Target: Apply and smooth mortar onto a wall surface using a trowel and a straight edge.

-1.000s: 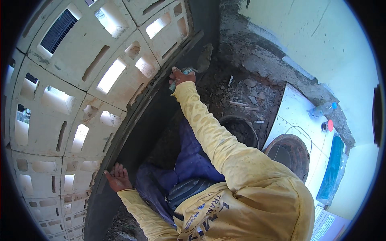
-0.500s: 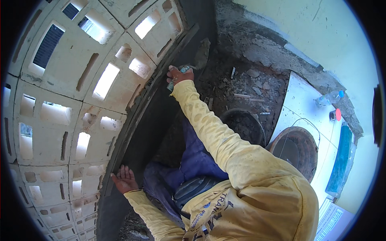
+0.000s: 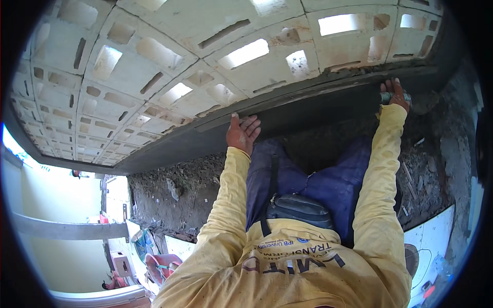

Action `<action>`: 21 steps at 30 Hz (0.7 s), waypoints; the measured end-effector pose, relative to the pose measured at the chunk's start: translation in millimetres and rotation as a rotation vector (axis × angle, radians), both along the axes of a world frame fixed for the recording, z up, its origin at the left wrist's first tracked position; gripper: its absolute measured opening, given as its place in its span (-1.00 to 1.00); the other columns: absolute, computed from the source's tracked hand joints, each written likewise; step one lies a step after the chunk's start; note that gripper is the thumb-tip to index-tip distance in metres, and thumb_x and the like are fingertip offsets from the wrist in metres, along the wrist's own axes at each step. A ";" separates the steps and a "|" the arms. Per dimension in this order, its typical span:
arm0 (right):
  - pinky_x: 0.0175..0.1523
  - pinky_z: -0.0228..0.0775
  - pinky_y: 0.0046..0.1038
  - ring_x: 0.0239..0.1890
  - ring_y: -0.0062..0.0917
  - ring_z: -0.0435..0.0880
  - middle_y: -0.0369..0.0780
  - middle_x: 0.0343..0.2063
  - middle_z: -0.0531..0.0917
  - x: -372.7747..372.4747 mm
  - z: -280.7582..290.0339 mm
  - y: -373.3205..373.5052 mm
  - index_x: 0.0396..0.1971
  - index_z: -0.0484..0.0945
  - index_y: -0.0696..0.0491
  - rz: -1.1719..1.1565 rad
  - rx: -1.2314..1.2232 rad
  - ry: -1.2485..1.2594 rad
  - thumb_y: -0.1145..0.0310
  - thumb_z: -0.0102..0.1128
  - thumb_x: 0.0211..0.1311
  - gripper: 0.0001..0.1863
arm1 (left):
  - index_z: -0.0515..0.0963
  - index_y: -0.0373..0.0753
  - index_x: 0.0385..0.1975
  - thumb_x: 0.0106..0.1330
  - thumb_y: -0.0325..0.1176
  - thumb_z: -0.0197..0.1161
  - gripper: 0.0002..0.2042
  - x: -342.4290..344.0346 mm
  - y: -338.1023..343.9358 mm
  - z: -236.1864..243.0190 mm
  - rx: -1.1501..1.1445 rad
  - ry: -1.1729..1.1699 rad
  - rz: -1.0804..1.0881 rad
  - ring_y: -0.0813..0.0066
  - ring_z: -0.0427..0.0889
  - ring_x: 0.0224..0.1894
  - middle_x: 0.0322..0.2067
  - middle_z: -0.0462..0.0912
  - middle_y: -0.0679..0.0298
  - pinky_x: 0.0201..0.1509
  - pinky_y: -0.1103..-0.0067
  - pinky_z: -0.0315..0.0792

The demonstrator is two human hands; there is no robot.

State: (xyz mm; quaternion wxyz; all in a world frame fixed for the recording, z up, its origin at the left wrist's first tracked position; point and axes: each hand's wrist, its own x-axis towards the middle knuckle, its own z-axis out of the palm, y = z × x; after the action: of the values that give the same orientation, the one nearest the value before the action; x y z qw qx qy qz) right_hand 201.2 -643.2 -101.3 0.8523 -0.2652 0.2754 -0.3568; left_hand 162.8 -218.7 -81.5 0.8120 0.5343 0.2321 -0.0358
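My right hand is closed round the green handle of a trowel. Its grey blade points right, low against the cement-covered face, and blends into it. My raised right fingers come close to a long thin wooden strip lying along the top edge of the dark grey cement band. Farther left, my left hand is open, palm partly showing, with its thumb and fingertips at the strip's lower side. Whether it presses on the strip, I cannot tell. Pale pierced vent blocks rise above the band.
Bare soil with rubble runs along the wall's foot. A black waist pouch lies across my lap. White tiles, a partly hidden bucket and a plastic bottle are at the lower right. A red chair-like object stands lower left.
My view has swung left, so the block wall now spans the top and a room shows at the left. My right hand keeps the trowel; my left stays open by the strip.
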 end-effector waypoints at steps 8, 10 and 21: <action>-0.28 0.58 -0.40 -0.37 -0.39 0.59 -0.09 -0.40 0.58 10.2 -13.6 -6.6 -0.35 0.52 0.28 0.026 -0.030 0.018 0.53 0.24 0.02 -0.81 | 0.31 -0.30 -0.19 0.25 0.13 -0.01 -0.48 -5.4 -0.5 3.0 0.009 -0.016 0.049 0.34 0.58 -0.28 -0.27 0.58 0.11 -0.22 0.48 0.46; -0.28 0.58 -0.40 -0.38 -0.39 0.58 -0.08 -0.40 0.57 7.8 -10.2 -6.1 -0.35 0.52 0.28 0.028 -0.017 0.015 0.53 0.24 0.01 -0.81 | 0.33 -0.27 -0.25 0.24 0.15 -0.02 -0.50 -5.0 -1.0 2.1 0.001 -0.026 0.042 0.31 0.59 -0.25 -0.26 0.58 0.10 -0.19 0.46 0.46; -0.27 0.58 -0.42 -0.36 -0.37 0.58 -0.06 -0.39 0.57 16.2 -26.8 -6.7 -0.33 0.53 0.30 0.073 -0.015 0.027 0.54 0.23 0.01 -0.80 | 0.31 -0.28 -0.26 0.23 0.12 0.02 -0.51 -6.7 2.0 5.2 -0.021 -0.041 0.093 0.28 0.59 -0.24 -0.25 0.57 0.04 -0.18 0.44 0.46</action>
State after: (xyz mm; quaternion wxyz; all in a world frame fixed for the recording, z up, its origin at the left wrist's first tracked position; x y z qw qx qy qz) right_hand 217.4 -649.9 -128.1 0.8589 -0.2862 0.2746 -0.3240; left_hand 156.2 -216.7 -76.3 0.8229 0.5150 0.2398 0.0106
